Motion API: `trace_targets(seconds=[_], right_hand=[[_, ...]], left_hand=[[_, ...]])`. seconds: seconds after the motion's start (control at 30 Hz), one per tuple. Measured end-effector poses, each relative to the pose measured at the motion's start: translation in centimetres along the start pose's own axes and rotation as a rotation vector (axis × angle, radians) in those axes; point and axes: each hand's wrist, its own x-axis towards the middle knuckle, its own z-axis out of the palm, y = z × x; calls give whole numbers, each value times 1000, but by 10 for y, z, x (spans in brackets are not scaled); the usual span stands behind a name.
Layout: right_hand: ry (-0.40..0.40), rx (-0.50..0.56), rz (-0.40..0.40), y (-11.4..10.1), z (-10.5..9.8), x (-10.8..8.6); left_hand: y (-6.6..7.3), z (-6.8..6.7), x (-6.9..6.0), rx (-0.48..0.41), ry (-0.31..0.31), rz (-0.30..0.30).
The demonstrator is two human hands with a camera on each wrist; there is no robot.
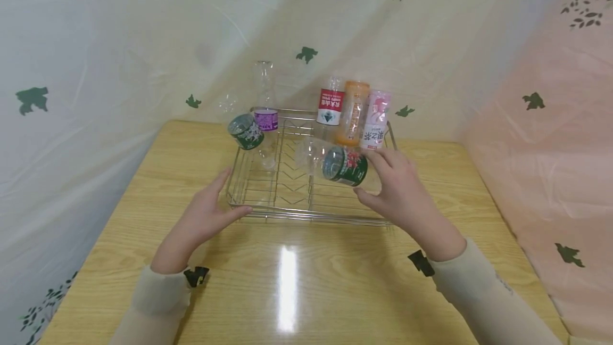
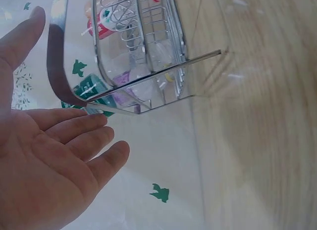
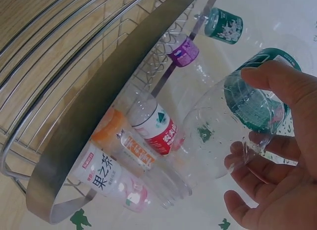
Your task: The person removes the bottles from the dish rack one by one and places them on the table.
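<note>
My right hand [image 1: 399, 188] grips a clear plastic bottle [image 1: 348, 166] with a green label, thumb on one side and fingers on the other. It is tilted over the wire dish rack [image 1: 268, 210], its clear part pointing left in the head view. In the right wrist view, the thumb presses by the bottle's green label [image 3: 250, 99]. My left hand [image 1: 203, 217] is spread beside the rack's front left corner, holding nothing. Its fingers look loosely straight in the left wrist view; whether they touch the rim I cannot tell.
A purple-labelled bottle [image 1: 266, 120] and another green-labelled bottle [image 1: 246, 133] are at the rack's left. A red-labelled bottle [image 1: 330, 105], an orange bottle [image 1: 354, 113] and a pink-and-white bottle [image 1: 375, 121] lean together at its back right. A patterned cloth [image 1: 191, 41] hangs behind the wooden table [image 1: 239, 292].
</note>
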Motion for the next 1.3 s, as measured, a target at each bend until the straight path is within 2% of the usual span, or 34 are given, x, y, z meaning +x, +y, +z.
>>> trace_targets(seconds=[0.23,0.57,0.8,1.03,1.3], right_hand=[[-11,-8,-20,0,1,-1],[-24,-19,-41,-3,4,-3],[-42,-32,-46,-7,4,-2],[-41,-50,-76,-11,4,-1],[-83,-50,-89,-16,3,-1]], left_hand=[[10,-7,-3,11,18,35],[34,-14,-3,16,74,177],[54,-18,-2,83,56,238],[74,-18,6,151,60,355],[94,-13,13,226,33,399]])
